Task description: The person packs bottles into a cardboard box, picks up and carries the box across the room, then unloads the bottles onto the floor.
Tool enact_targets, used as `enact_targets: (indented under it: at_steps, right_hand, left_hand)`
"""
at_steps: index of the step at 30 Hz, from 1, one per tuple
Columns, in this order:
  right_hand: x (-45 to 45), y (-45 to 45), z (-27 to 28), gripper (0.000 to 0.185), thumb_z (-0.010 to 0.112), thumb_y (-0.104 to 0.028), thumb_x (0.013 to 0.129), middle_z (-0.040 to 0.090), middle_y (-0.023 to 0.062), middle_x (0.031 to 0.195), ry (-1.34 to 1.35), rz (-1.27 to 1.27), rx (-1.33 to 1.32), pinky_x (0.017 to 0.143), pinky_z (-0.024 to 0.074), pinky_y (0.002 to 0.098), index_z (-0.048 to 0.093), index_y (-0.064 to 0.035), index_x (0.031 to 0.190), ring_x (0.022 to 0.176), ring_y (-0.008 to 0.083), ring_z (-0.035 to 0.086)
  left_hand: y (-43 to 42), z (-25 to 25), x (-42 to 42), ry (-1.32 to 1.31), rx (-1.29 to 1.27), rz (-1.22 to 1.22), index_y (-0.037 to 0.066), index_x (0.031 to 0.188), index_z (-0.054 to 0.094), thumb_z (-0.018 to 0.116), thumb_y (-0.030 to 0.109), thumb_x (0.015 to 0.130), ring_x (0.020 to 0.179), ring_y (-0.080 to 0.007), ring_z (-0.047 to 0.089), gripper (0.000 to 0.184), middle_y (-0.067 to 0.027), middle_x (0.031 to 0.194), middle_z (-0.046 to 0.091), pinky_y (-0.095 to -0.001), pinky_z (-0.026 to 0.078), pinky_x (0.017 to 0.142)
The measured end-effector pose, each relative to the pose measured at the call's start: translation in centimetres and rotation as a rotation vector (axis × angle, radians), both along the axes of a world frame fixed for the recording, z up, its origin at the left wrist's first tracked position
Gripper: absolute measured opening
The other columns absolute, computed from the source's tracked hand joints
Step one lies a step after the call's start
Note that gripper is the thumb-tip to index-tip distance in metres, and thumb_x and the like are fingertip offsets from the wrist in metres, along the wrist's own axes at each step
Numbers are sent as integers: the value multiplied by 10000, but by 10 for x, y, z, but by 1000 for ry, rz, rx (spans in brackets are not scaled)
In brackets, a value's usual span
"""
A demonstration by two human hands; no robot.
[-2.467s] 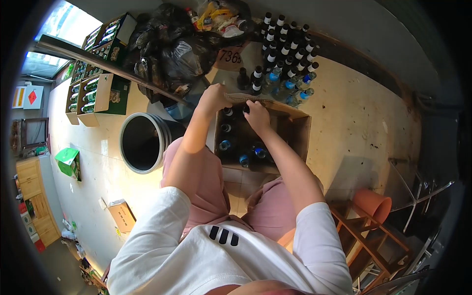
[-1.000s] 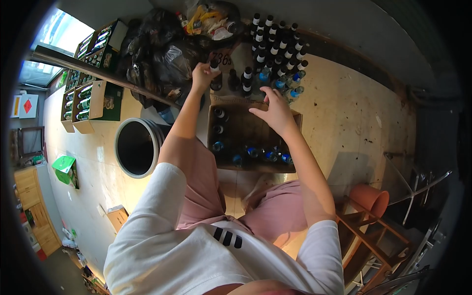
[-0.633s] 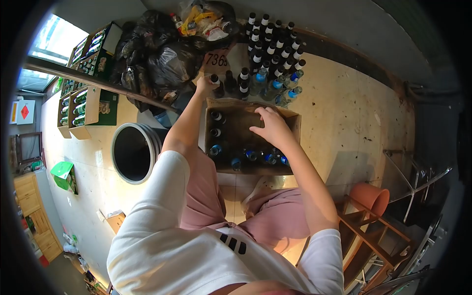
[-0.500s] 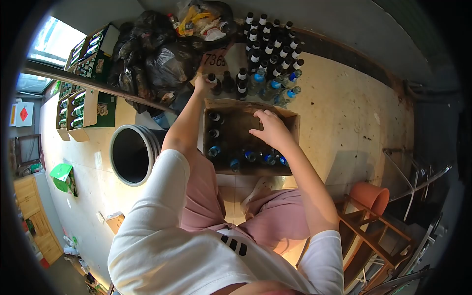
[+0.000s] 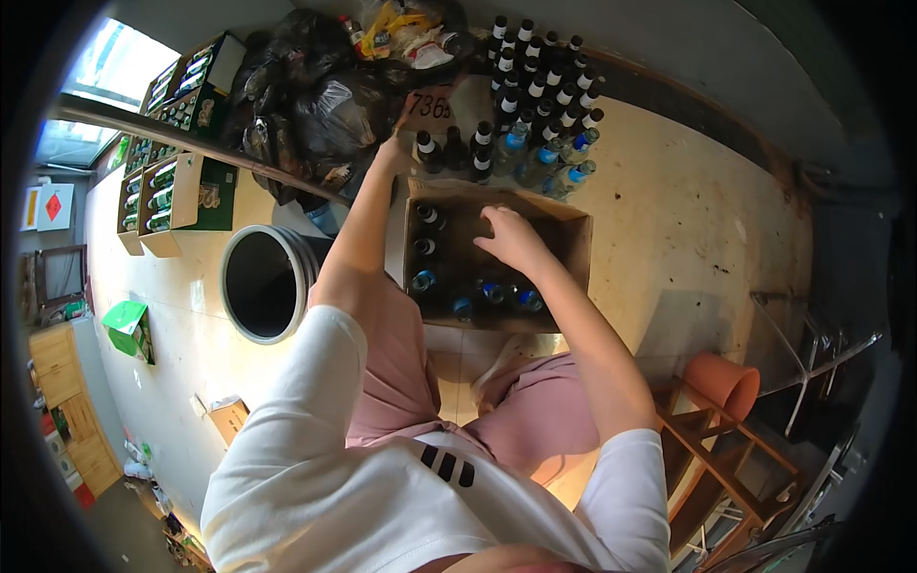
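Note:
My left hand (image 5: 393, 158) is just left of a dark bottle (image 5: 428, 151) with a white neck label, its slightly blurred fingers apart and holding nothing. Over the open cardboard box (image 5: 580, 250) hovers my right hand (image 5: 508, 236), thumb and fingers spread and empty. Inside the box, dark-necked bottles (image 5: 426, 246) stand along the left side, and blue-labelled clear bottles (image 5: 492, 292) are along the near side. Behind the box stand many upright dark bottles (image 5: 509, 98) and clear bottles with blue labels (image 5: 538, 164).
Black garbage bags (image 5: 334, 119) lie behind my left hand, with a metal pole (image 5: 205, 148) crossing in front. A grey bucket (image 5: 310, 286) stands left of the box. Green bottle crates (image 5: 215, 191) are at the far left; an orange pot (image 5: 723, 384) and wooden rack (image 5: 712, 458) at right.
My left hand moved a dark bottle leftward to beside the other standing bottles and let go of it. My right hand left the box's far edge and opened over the box.

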State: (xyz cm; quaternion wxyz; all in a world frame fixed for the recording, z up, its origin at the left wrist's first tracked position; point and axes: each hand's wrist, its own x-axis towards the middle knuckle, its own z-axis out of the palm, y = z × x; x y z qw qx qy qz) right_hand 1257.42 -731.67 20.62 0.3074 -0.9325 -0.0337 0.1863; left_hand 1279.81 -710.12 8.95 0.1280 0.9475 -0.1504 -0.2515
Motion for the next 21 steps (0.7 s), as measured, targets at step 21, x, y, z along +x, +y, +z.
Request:
enact_targets:
  at_steps: [21]
  right_hand:
    - [43, 101, -84, 294, 678, -137, 699, 580, 149, 889, -267, -125, 49, 710, 478, 436, 523, -50, 932, 845, 346, 579]
  left_hand:
    - [12, 148, -109, -290, -231, 147, -17, 1009, 616, 798, 253, 542, 916, -326, 596, 569, -196, 967, 621, -365, 473, 796]
